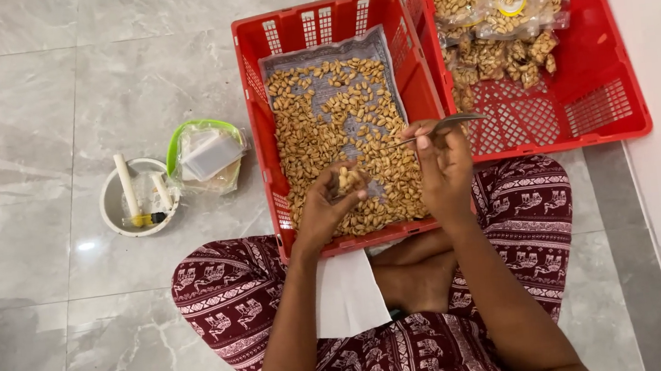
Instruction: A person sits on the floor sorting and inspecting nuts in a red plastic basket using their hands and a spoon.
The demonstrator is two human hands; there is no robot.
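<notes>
Grey marble floor (51, 92); left hand (324, 206) cups nuts (350, 179), right hand (443, 165) pinches a blade (443, 124).

we sit cross-legged, both forearms reaching forward from the bottom of the view. our left hand (331, 202) is cupped, palm turned up and inward, fingers curled closed around what it holds. our right hand (445, 167) is raised just beside it, wrist bent, thumb and fingertips pinched tight together at the top. the two hands are near each other but apart. one bare foot shows between our knees.
</notes>
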